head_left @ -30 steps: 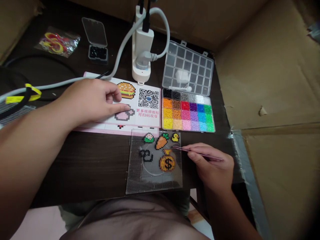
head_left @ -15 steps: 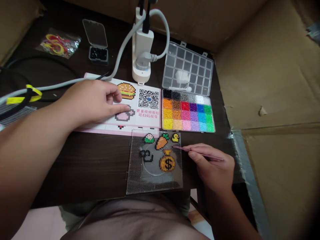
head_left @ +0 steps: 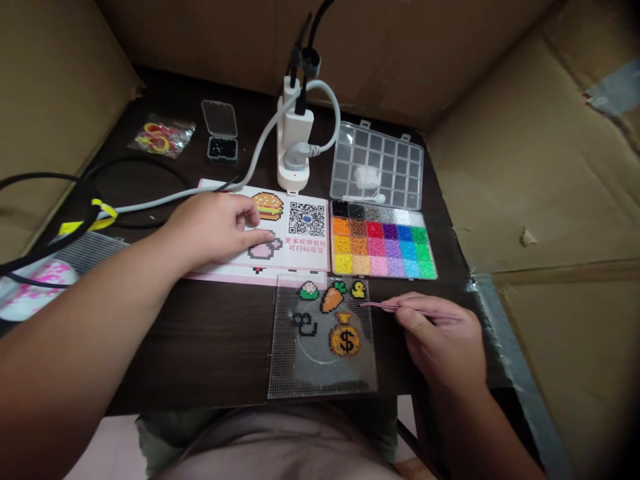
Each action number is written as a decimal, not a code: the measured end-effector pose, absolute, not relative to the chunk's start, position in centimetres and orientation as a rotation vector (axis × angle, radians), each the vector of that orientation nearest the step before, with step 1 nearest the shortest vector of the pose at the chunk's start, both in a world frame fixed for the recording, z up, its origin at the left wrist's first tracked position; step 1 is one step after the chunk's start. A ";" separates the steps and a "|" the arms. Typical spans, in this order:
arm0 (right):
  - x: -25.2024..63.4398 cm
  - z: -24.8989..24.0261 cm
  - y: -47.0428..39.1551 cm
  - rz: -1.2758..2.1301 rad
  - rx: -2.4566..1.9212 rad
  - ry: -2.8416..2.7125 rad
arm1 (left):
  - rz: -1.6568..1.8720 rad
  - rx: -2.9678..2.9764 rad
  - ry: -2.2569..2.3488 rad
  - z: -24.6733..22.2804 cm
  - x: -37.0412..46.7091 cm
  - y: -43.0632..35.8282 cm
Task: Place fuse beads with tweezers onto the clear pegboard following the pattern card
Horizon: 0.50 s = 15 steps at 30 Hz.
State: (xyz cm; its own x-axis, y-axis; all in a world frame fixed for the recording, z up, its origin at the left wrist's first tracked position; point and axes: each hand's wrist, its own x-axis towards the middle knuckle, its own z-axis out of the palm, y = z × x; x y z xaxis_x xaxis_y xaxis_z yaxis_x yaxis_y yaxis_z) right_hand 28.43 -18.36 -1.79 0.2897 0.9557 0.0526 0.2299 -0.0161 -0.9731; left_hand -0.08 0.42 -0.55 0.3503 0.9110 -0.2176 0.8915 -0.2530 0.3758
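My left hand (head_left: pixel 220 227) rests on a printed pattern sheet (head_left: pixel 305 257), thumb at the pink paw picture and forefinger bent near the burger picture. The thumb and forefinger are apart with nothing between them; the other fingers are mostly hidden. Pink tweezers (head_left: pixel 415 309) are pinched in my right hand (head_left: pixel 445 340), their tips over the right part of a clear pegboard (head_left: pixel 325 380). On that board are a bead carrot (head_left: pixel 332 299), a duck (head_left: pixel 359 289), a green-and-white figure (head_left: pixel 309 291), a money bag (head_left: pixel 345 340) and a partial black outline (head_left: pixel 306 325).
Behind the board stands an open bead box (head_left: pixel 384 240) sorted by colour. A white power strip (head_left: pixel 293 153) with cables is at the back, a small box of black pieces (head_left: pixel 222 148) left of it. Cardboard walls (head_left: pixel 475 187) enclose the table.
The camera view has shifted, so everything sits lower and further right. My left hand stays on the sheet, and my right hand still holds the tweezers over the board.
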 end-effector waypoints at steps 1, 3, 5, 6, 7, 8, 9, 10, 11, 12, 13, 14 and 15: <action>28.2 -1.4 -18.2 0.874 -1.467 -1.161 | 0.075 2.188 1.568 -0.5 -0.1 0.4; 27.5 -0.5 -17.7 0.889 -1.440 -1.230 | 0.092 2.187 1.570 -0.5 -0.1 0.4; 26.6 0.3 -17.2 0.876 -1.430 -1.326 | 0.095 2.190 1.565 -0.5 -0.2 0.3; 26.1 0.6 -17.0 0.872 -1.424 -1.367 | 0.102 2.196 1.557 -0.5 -0.2 0.2; 25.7 0.8 -16.8 0.873 -1.415 -1.402 | 0.109 2.200 1.555 -0.4 -0.2 0.2; 25.3 0.8 -16.6 0.875 -1.406 -1.430 | 0.118 2.208 1.542 -0.4 -0.2 0.1; 24.9 0.7 -16.5 0.877 -1.398 -1.450 | 0.126 2.214 1.532 -0.4 -0.2 0.1; 24.6 0.5 -16.4 0.874 -1.389 -1.469 | 0.129 2.213 1.529 -0.5 -0.2 0.1; 24.4 0.2 -16.4 0.866 -1.382 -1.488 | 0.129 2.208 1.533 -0.5 -0.2 0.2; 24.3 0.0 -16.4 0.856 -1.379 -1.506 | 0.128 2.198 1.543 -0.6 -0.2 0.2; 24.3 -0.2 -16.4 0.846 -1.377 -1.518 | 0.125 2.189 1.549 -0.7 -0.2 0.3; 24.3 -0.4 -16.5 0.840 -1.373 -1.526 | 0.129 2.181 1.557 -0.8 -0.2 0.4; 24.3 -0.5 -16.5 0.838 -1.364 -1.534 | 0.134 2.175 1.564 -0.9 -0.2 0.5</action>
